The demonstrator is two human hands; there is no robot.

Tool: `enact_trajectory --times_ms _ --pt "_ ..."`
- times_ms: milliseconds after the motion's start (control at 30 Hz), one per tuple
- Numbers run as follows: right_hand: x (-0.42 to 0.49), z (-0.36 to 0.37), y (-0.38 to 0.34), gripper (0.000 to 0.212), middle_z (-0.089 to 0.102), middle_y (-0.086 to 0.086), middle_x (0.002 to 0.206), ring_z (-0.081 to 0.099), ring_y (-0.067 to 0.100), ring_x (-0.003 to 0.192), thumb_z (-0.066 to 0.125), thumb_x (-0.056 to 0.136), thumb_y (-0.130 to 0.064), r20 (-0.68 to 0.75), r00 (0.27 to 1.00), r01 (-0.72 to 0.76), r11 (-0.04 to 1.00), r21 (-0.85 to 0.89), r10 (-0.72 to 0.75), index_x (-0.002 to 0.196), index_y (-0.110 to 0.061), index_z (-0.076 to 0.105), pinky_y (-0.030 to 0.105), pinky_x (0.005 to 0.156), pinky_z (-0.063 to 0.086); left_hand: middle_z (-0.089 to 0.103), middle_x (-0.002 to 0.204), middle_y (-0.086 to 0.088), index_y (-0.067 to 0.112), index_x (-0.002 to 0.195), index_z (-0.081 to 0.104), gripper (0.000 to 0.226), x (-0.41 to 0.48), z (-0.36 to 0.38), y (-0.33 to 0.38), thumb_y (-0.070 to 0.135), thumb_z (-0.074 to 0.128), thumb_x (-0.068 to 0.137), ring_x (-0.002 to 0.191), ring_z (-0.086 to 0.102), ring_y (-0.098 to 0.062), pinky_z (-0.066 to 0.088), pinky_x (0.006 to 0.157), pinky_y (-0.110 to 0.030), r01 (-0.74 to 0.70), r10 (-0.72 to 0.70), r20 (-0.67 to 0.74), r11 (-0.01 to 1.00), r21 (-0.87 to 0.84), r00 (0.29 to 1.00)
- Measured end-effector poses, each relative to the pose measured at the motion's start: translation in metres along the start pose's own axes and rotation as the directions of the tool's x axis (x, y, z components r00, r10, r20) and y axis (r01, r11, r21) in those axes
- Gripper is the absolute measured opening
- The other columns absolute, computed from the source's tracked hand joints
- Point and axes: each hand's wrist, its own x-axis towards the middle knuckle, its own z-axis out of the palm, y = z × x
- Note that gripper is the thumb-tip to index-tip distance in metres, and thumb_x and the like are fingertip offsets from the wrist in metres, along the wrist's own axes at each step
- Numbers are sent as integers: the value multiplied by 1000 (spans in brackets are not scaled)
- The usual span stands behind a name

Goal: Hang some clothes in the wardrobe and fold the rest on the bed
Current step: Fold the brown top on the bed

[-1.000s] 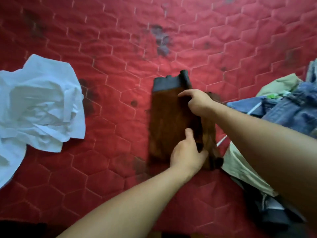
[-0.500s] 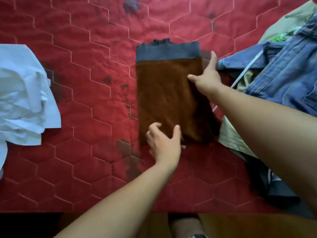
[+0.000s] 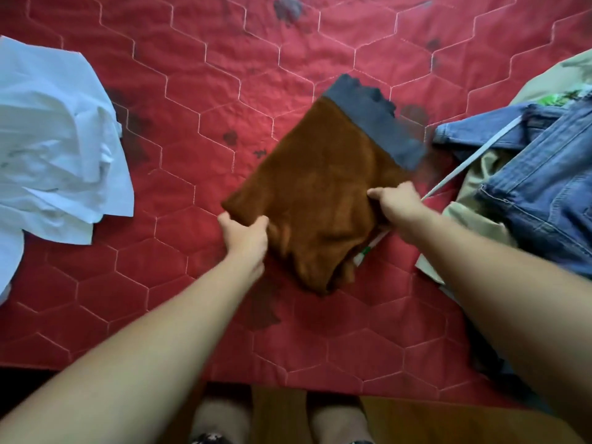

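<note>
A folded brown garment (image 3: 317,190) with a dark grey band at its far end hangs just above the red quilted bed (image 3: 198,91), turned at an angle. My left hand (image 3: 243,233) grips its near left corner, thumb on top. My right hand (image 3: 395,203) grips its right edge, fingers curled under the cloth. The near end of the garment sags between my hands.
A crumpled white shirt (image 3: 54,149) lies on the bed at the left. At the right sits a pile with blue jeans (image 3: 541,184) over beige cloth (image 3: 480,225). The bed's near edge and my feet (image 3: 221,418) show at the bottom.
The brown garment lay flat under my hands; now both hands grip it, have lifted it off the bed and turned it so the grey band points to the far right.
</note>
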Motion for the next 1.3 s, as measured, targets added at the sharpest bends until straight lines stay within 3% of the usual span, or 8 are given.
enact_trajectory --times_ms 267,333,400,600,733,900,1067,1300 --pt "-110 138 49 22 71 20 102 72 34 82 54 104 -30 362 912 -251 960 123 192 98 -8 54 45 75 60 58 132 -2 24 138 48 52 129 -72 109 13 67 91 119 55 -19 41 99 -26 -521 468 248 661 540 849" --pt "-111 139 46 39 72 22 96 72 39 83 47 104 -43 351 934 3 979 -204 70 89 -8 54 50 79 61 49 143 -7 26 146 40 56 135 -67 111 17 60 95 129 50 -26 39 109 -34 -566 476 320 584 581 819" --pt "-110 129 49 45 72 19 95 70 40 88 43 103 -49 354 921 372 644 -668 -165 82 -12 57 41 73 55 17 162 -14 29 156 26 61 126 -65 96 23 52 100 147 27 -33 28 118 -43 -588 463 386 458 667 798" --pt "-87 113 15 32 66 13 114 63 35 107 49 98 -44 380 314 757 -12 -654 -870 108 -18 65 50 82 54 -24 165 -10 41 159 2 68 109 -71 36 52 36 101 153 -20 -30 7 118 -68 -642 544 581 -99 761 605" --pt "-24 125 -13 79 6 15 168 2 41 154 31 95 -74 441 468 561 -128 -818 -766 160 -30 22 71 117 3 -18 166 -14 39 159 -3 71 127 -64 19 58 29 99 153 -17 -33 7 120 -65 -651 548 598 -123 749 584" --pt "24 131 0 79 -3 12 169 -7 37 155 17 95 -79 467 418 538 -202 -818 -779 161 -37 10 72 117 4 -11 167 -17 39 160 4 72 146 -62 12 57 31 96 154 -12 -37 7 122 -61 -700 581 616 -107 706 533" --pt "9 116 0 74 -7 7 170 -9 26 156 22 100 -71 384 491 557 -57 -828 -782 162 -34 6 66 120 1 -23 166 -6 46 158 7 71 141 -73 31 60 40 97 152 -23 -27 0 123 -59 -790 498 663 79 608 560" --pt "-28 91 18 94 23 24 159 26 35 147 75 86 -43 -250 873 323 880 -349 -419 160 -29 18 43 123 22 33 151 -5 41 155 23 84 132 -105 53 24 73 90 138 41 -18 37 117 -42 -557 401 416 735 386 817"
